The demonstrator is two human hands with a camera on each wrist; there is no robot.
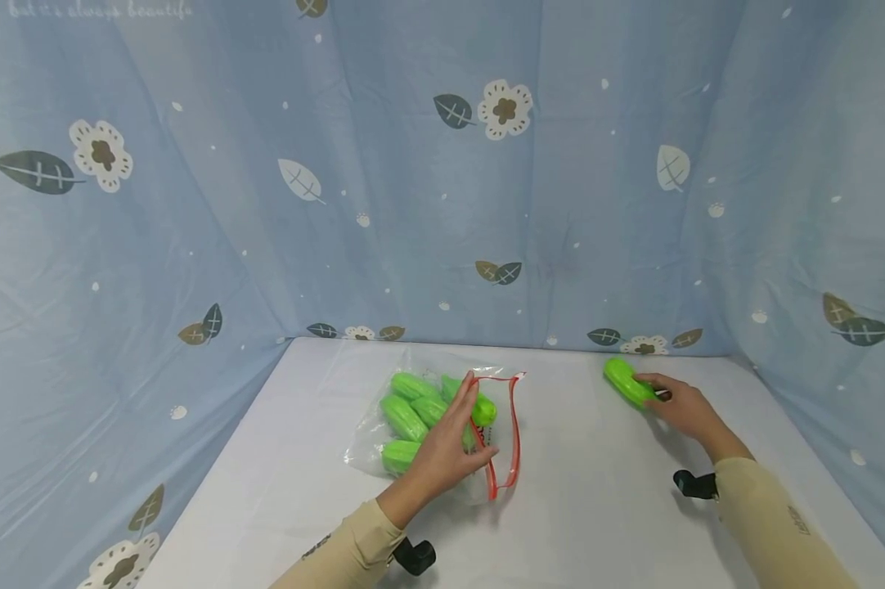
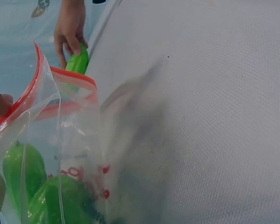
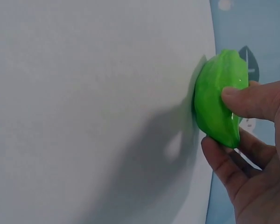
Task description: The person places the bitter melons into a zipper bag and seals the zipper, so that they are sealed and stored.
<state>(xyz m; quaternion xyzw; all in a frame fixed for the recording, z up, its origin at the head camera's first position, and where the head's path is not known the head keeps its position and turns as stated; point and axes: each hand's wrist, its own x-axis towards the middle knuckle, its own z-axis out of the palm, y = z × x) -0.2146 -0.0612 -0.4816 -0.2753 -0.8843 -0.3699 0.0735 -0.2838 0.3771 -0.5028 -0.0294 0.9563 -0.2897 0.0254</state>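
Head view: fingers spread, our left hand (image 1: 444, 446) likely steadies the bag (image 1: 369, 438), right hand (image 1: 683, 411) pinching the table's (image 1: 575, 507) far-edge cucumber (image 1: 623, 381).

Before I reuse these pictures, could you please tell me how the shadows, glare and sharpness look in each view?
Head: fairly even light, with a faint shadow beside the right hand; left wrist: dim and soft overall, small glints on the clear bag; right wrist: a broad, soft-edged shadow across the white tabletop, tiny highlights on the green vegetable.
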